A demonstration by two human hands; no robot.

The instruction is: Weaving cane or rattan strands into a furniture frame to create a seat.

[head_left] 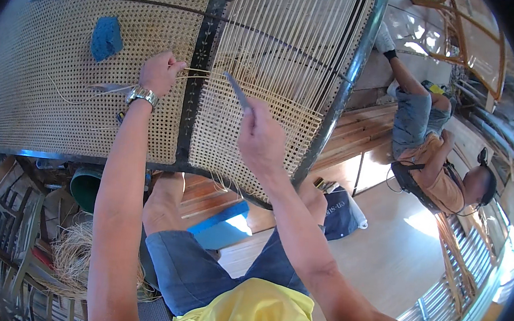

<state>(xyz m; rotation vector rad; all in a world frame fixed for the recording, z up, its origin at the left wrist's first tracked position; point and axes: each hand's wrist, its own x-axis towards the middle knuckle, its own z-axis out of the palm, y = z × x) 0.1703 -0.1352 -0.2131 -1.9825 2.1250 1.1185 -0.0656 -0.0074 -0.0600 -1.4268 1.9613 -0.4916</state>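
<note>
A large dark-framed panel of woven cane [36,71] lies in front of me. Right of its dark middle bar [203,56], the lower part is closely woven, while mostly lengthwise strands [271,13] run above. Near that bar, my left hand [159,74] is closed, pinching a thin cane strand [199,70] that runs right across it. My right hand [262,137] grips a narrow, flat grey tool [235,88], its tip at the strands beside the weave's upper edge. A blue sponge-like block [106,39] rests on the woven left part. Loose strand ends hang from the near edge.
Below the panel at left are a green bucket [83,188] and a tangled heap of cane strips [78,251]. Another person [435,140] sits at the right. A wooden chair frame [468,26] stands at the upper right; a dark printed cloth [341,215] lies near my knee.
</note>
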